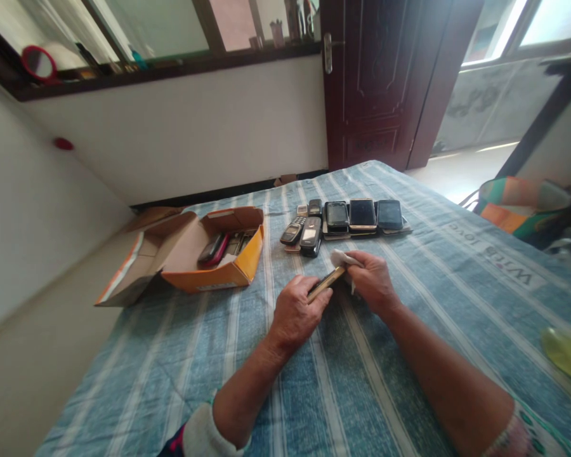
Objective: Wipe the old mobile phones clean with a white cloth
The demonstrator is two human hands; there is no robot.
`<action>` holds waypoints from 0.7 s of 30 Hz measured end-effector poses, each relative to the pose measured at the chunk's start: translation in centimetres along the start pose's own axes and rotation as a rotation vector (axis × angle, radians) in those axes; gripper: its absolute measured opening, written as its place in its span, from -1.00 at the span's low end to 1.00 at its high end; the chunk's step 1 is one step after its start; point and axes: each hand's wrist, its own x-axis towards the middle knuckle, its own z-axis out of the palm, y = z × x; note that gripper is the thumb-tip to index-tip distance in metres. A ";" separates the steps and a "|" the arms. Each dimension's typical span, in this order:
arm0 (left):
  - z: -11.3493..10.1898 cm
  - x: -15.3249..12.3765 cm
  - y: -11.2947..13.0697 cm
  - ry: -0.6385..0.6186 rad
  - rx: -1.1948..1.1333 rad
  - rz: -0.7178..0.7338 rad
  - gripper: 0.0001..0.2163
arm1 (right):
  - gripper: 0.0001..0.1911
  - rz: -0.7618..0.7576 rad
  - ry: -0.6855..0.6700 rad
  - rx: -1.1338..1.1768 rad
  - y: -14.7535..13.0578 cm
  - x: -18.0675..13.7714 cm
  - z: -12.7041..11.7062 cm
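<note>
Holding: left hand [297,311] is curled around the near end of a slim gold-edged phone [325,284], edge up, just above the striped blue cloth [352,381].
Right hand: right hand [372,279] is closed on the phone's far end with a white wipe [342,258] bunched under the fingers; wipe touches the phone.
Phone position: middle of the bed, between both hands, near the row of phones and apart from the box.
Row: flat phones [361,214] lie side by side further up the cloth; two keypad phones [301,232] sit at the row's left end, tilted, touching each other.
Box: orange cardboard box [209,254], flaps open, left of the hands, several handsets inside; exact count too small to tell.
Background: dark wooden door [380,82], window ledge with clutter, round red mirror [39,62] top left.
Risk 1: phone is pinched only at its two ends on a thin edge; my guess is a hard rub could twist it out of the left grip onto the cloth.
Risk 2: right forearm is close to the row; a wide stroke could nudge the nearest handsets out of line.
Risk 3: soft bedding gives no firm rest, so pressure may slip.
</note>
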 end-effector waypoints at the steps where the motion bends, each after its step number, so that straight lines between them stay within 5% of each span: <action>1: 0.0 -0.1 0.0 0.004 -0.005 0.000 -0.87 | -0.63 0.010 0.002 0.003 0.0 0.0 0.0; 21: 0.8 -0.7 -0.3 0.043 -0.074 0.073 -0.75 | -0.62 0.053 0.018 0.031 -0.1 -0.2 -0.2</action>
